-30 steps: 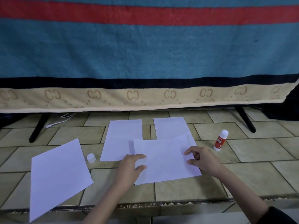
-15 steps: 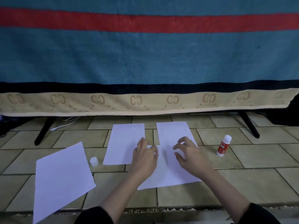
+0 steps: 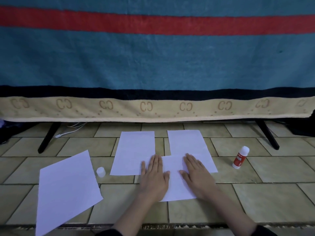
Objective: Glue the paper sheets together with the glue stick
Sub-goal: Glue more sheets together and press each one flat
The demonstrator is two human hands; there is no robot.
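Our fingers lie straight and close together, both palms flat: the left hand [image 3: 154, 178] and the right hand [image 3: 197, 178] press the near sheet [image 3: 175, 181] onto the tiled floor [image 3: 255, 193]. That sheet overlaps the lower edges of two sheets behind it, the left one [image 3: 134, 150] and the right one [image 3: 186, 143], so we judge this join is being pressed down. A fourth sheet [image 3: 66, 189] lies loose to the left, probably still to glue. The glue stick [image 3: 240, 157] stands to the right, its cap [image 3: 100, 172] off, beside the loose sheet.
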